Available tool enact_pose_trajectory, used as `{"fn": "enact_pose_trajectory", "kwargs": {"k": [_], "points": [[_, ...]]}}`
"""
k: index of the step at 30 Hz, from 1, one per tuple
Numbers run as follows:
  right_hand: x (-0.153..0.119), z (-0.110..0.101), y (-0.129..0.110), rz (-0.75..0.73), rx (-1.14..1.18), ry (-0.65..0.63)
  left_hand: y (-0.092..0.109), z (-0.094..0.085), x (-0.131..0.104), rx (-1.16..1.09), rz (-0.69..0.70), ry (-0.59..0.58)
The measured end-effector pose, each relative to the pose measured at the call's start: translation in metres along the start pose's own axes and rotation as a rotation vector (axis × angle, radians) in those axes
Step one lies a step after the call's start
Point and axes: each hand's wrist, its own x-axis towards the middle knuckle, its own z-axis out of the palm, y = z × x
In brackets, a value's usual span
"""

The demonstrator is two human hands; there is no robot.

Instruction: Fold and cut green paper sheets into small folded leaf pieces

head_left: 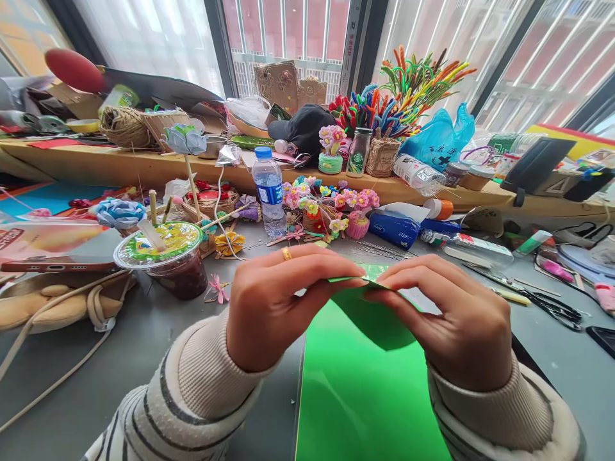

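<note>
A small piece of green paper (377, 320) is held up between both hands, its top edge folded or bent. My left hand (283, 301), with a gold ring on one finger, pinches the paper's upper left edge between thumb and fingers. On the other side, my right hand (451, 314) grips the upper right part the same way. The fingertips of the two hands are close together. Below them a large green sheet (360, 397) lies on the grey table (254, 416).
A lidded cup (177, 275) stands at the left, near a phone (52, 264). Behind the hands are a water bottle (269, 198), crocheted flowers (336, 205) and a blue tissue pack (394, 227). Scissors (552, 307) lie at the right. A crowded wooden shelf (230, 173) runs along the window.
</note>
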Motion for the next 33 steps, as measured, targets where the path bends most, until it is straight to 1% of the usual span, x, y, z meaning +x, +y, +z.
{"fn": "enact_pose_trajectory", "kwargs": {"k": [3, 9, 13, 16, 21, 27, 33], "points": [[0.001, 0.002, 0.004, -0.002, 0.016, -0.014, -0.001, -0.003, 0.001, 0.026, -0.022, 0.036], [0.0, 0.003, 0.007, 0.009, 0.046, -0.046, -0.004, -0.003, 0.002, 0.033, -0.017, 0.022], [0.001, 0.003, 0.01, 0.034, 0.071, -0.076, -0.007, -0.004, 0.003, 0.044, -0.037, 0.013], [0.003, 0.004, 0.013, 0.045, 0.086, -0.112, -0.011, -0.007, 0.003, 0.041, -0.048, 0.035], [0.003, 0.006, 0.017, 0.055, 0.094, -0.134, -0.015, -0.011, 0.004, 0.044, -0.046, 0.066], [0.003, 0.007, 0.022, 0.077, 0.123, -0.146, -0.019, -0.016, 0.005, 0.11, -0.119, 0.072], [0.005, 0.006, 0.03, 0.102, 0.157, -0.182, -0.026, -0.021, 0.007, 0.096, -0.156, 0.159]]}}
